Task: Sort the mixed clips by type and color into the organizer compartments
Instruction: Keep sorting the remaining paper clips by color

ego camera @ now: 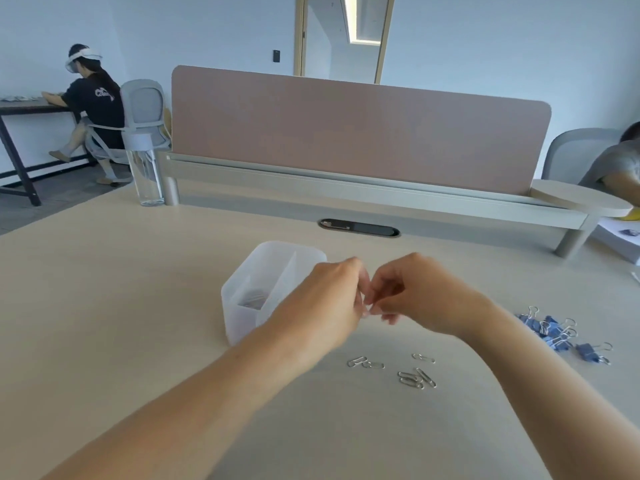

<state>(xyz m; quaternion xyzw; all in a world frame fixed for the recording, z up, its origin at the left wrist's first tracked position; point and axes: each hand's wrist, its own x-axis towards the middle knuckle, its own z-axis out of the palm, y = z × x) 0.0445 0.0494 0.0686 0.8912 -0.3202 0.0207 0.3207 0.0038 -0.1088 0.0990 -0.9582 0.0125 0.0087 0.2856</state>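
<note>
A translucent organizer box (242,320) with a divider stands on the desk, left of centre, and silver paper clips lie in its near compartment (254,301). My left hand (332,299) and my right hand (415,292) meet just right of the box, above the desk. Their curled fingertips pinch together on a small silver paper clip (366,311), which is mostly hidden by the fingers. Several loose silver paper clips (415,375) lie on the desk below my hands. A heap of blue binder clips (554,332) lies at the right.
A clear water bottle (145,171) stands at the back left by the pink desk divider (346,129). A cable slot (358,228) lies behind the box. People sit at the far left and at the right edge. White paper (620,240) lies at the right.
</note>
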